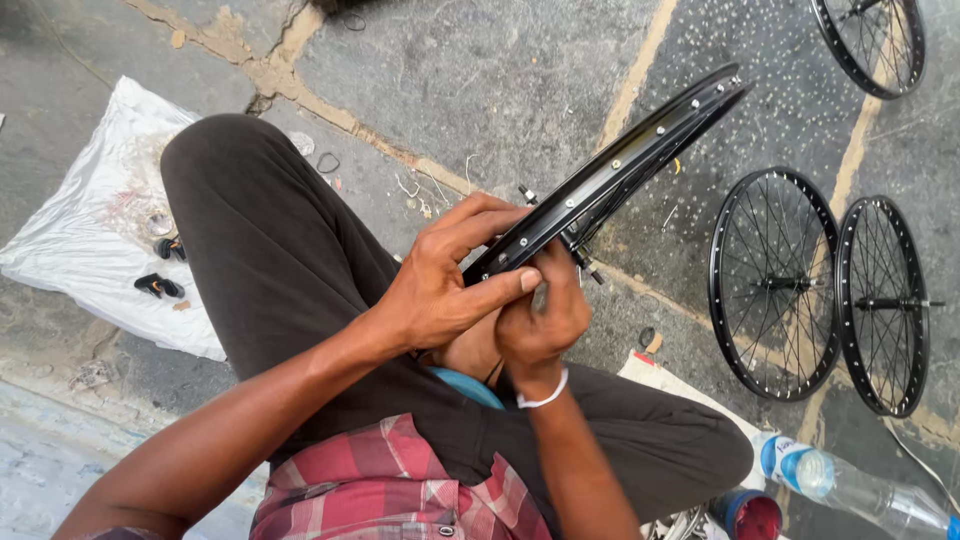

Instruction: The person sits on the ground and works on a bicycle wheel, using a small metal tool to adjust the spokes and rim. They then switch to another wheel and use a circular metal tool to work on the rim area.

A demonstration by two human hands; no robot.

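While the person sits on the stone floor (pixel 480 90) with the knees spread, both hands are together at the lower end of a black bicycle rim (pixel 620 165). The left hand (pixel 440 285) is closed around this end, with the thumb lying along the near edge and the fingers over the top. The right hand (pixel 540 315), with a white band at the wrist, is closed just below it and touches the rim from beneath; what its fingertips pinch I cannot tell. The rim is held above the lap and rises in a slant away from the person, to the right. On the floor to the right, two finished black spoked wheels (pixel 820 285) lie side by side, and a third (pixel 870 45) is at the far right corner. A clear plastic bottle (pixel 850 485) lies at the near right. To the left, a white plastic sheet (pixel 90 230) carries small dark parts.
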